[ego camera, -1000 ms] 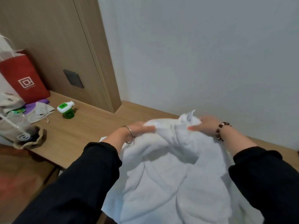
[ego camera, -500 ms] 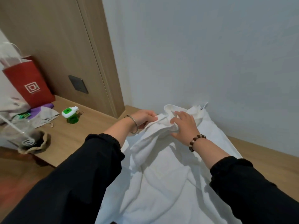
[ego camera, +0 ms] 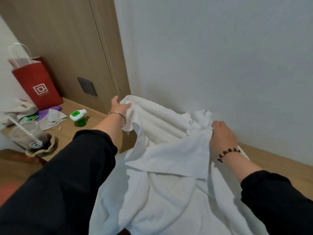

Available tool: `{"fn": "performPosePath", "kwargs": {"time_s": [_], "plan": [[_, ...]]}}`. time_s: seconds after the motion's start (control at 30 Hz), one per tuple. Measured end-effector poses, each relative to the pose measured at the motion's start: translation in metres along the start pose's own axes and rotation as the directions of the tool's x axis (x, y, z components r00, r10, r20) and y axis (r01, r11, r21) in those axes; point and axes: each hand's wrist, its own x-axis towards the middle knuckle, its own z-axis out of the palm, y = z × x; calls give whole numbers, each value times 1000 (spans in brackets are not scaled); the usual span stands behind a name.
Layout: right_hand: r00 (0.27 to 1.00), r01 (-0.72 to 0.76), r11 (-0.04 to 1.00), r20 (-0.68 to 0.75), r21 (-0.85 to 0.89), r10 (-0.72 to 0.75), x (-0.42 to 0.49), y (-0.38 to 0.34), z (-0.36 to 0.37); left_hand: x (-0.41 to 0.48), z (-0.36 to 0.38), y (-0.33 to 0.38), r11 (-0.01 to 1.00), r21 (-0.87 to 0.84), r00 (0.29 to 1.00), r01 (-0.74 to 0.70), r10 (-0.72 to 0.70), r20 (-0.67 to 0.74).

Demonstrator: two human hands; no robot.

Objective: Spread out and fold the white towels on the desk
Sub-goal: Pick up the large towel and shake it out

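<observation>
Left hand point(ego camera: 119, 106): gripping the white towel point(ego camera: 169, 153) edge
Right hand point(ego camera: 221, 135): pinching its bunched far corner above the desk point(ego camera: 274, 165)

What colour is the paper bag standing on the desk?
The paper bag is red with a white square logo, seen clearly in the head view.

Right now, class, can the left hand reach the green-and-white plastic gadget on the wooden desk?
Probably yes: bare desk separates the left hand and gadget, though it grips the white towel.
</observation>
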Motion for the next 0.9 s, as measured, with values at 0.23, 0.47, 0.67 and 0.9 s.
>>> {"fn": "performPosePath", "kwargs": {"time_s": [0.23,0.47,0.67,0.9], "plan": [[871,-224,974,456,36,184,-5,-5,30,-40,45,-74,571,676,772,-467,-109,626],[687,-130,978,697,-164,208,-64,23,61,-84,61,-169,49,744,703,-666,-295,648],[806,31,972,581,-234,114,-93,36,65,-84,51,-190,-117,695,704,-709,-81,705],[867,129,928,495,-350,66,-69,55,36,-62,30,-162,124,723,731,-680,190,655]]}}
